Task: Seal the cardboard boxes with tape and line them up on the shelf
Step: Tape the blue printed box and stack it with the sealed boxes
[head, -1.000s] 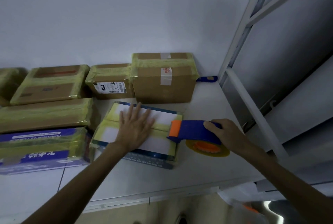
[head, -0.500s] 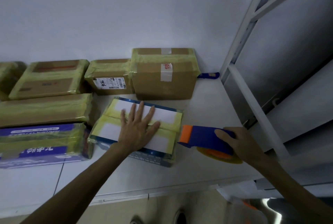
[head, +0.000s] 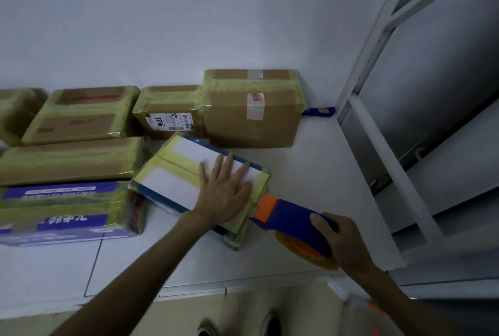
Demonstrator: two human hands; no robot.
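While the left grip [head: 224, 192], a bare hand, lies flat on the white-topped box [head: 167, 184] with its fingers straight and spread toward 12 to 1 o'clock, the right grip [head: 343, 241] is curled round the rear of a blue tape dispenser [head: 294, 220].

The box sits near the middle of the white shelf [head: 318, 173], turned askew. Its long axis runs from 10 o'clock at the far end to 4 o'clock at the near end, and a yellow tape band runs down its top along that same line. Yellow tape also frames the lid's edges. The near 4 o'clock end lies close to the shelf's front edge.

The dispenser lies along nearly the same line, its orange nose [head: 267, 207] pointing to 10 o'clock and touching the box's 4 o'clock end. Its yellow tape roll [head: 307, 254] hangs below the body.

At 12 o'clock from the box a tall brown box [head: 253, 119] stands against the wall. At 11 o'clock is a small labelled box [head: 170, 108], with a flat taped box [head: 81, 114] to its left. At 9 o'clock lie a long flat box [head: 73, 160] and, nearer, a blue printed box [head: 67, 211], both with long axes running 9 to 3. A small blue object [head: 318, 112] lies by the wall, just right of the tall box.
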